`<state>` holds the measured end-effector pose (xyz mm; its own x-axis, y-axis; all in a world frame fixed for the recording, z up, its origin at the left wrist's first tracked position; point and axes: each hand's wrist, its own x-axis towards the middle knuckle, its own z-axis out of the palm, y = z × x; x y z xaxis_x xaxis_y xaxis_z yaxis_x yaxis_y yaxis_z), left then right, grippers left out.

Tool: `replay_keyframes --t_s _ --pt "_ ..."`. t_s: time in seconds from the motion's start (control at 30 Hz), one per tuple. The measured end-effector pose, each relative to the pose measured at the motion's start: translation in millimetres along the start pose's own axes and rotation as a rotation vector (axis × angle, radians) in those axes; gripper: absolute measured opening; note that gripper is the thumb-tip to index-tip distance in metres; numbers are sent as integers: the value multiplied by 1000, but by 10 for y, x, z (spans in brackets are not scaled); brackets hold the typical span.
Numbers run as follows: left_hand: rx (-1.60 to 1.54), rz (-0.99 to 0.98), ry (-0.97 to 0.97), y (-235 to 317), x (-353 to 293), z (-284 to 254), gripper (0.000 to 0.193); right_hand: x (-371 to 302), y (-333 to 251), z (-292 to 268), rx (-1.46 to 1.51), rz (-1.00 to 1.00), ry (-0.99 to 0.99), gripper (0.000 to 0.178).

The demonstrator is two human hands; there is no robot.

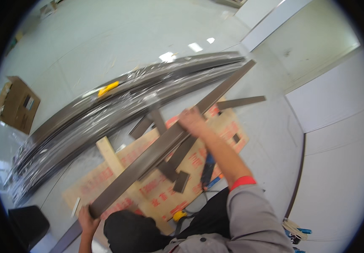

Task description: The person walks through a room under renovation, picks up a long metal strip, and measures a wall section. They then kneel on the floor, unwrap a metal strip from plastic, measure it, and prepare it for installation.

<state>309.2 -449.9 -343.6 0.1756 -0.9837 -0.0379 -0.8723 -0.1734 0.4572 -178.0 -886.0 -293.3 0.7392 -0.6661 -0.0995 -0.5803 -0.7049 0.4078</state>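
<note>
A long brown trim board (137, 164) runs slantwise from the lower left toward the upper right. Near its lower end my left hand (88, 222) is closed round the edge. Farther up, my right hand (191, 121) grips the same board from above, fingers bent over it. Short brown offcuts (181, 181) lie below the board, on a flattened cardboard sheet (156, 200) with red print. A pale wooden batten (109, 155) passes under the board. Close to my right forearm lies a blue and black power tool (208, 170), partly hidden by the arm.
Plastic-wrapped bundles of long brown strips (118, 103) stretch across the floor beyond, with a yellow tool (108, 88) on top. A cardboard box (19, 105) stands at the left. White panels (338, 101) line the right side. A yellow item (179, 216) with a dark cord sits near my knees.
</note>
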Motion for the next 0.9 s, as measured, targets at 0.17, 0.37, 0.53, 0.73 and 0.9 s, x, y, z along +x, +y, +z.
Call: replay_keyframes --t_s 0.17,0.37,0.53,0.73,0.9 --pt "-109 42 72 854 809 193 67 -51 196 -344 174 262 173 63" --pt "16 93 11 1692 1599 370 63 -786 22 -542 582 356 152 71" --pt "1 206 61 1878 1927 608 68 -1668 -269 -198 694 425 21 70" --pt "-15 278 37 2472 2507 792 59 -1872 -315 -358 908 513 -127 68" --pt "-46 325 -18 2836 3060 929 55 -2006 -337 -187 876 427 -16 63"
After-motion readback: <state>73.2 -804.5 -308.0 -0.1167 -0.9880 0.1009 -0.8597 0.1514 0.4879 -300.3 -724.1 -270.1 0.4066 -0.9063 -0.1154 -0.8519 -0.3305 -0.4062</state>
